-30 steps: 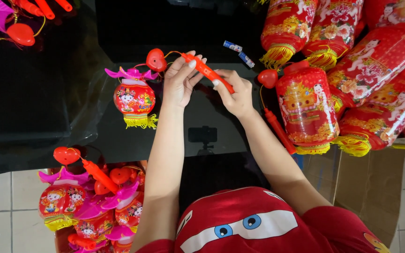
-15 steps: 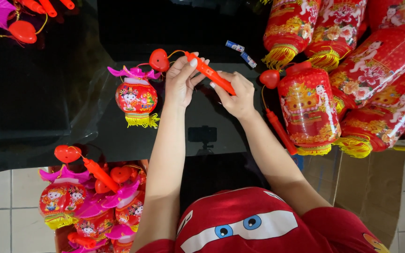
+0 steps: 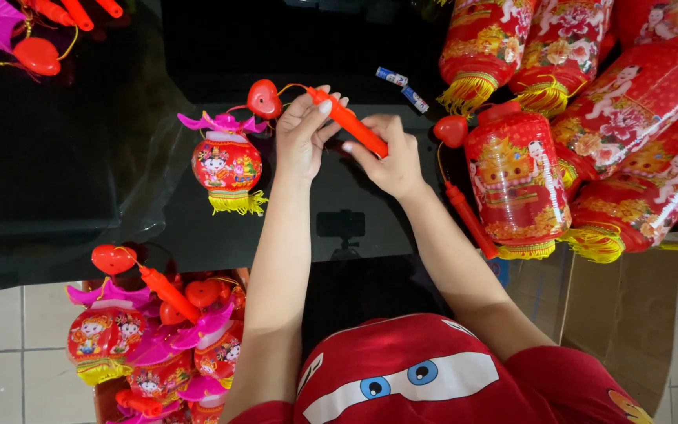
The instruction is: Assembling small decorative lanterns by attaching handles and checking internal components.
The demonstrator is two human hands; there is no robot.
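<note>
Both my hands hold an orange plastic handle stick (image 3: 348, 122) over the black glass table (image 3: 88, 173). My left hand (image 3: 304, 135) grips its upper end and my right hand (image 3: 386, 157) grips its lower end. A thin cord runs from the stick to a red heart piece (image 3: 264, 99). Just below the heart lies a small red toy lantern (image 3: 226, 166) with a pink petal top and a yellow fringe. Two small batteries (image 3: 403, 88) lie on the table beyond my right hand.
Several large red cylindrical lanterns (image 3: 590, 118) with yellow fringes are piled at the right; one has a red heart and stick (image 3: 461, 206). A box of small lanterns (image 3: 151, 338) sits on the floor at lower left. More orange sticks (image 3: 49, 31) lie at top left. A cardboard box (image 3: 621, 314) is at lower right.
My hands and the orange stick have barely shifted; the fingers have adjusted slightly on the stick. The lanterns stay where they were.
</note>
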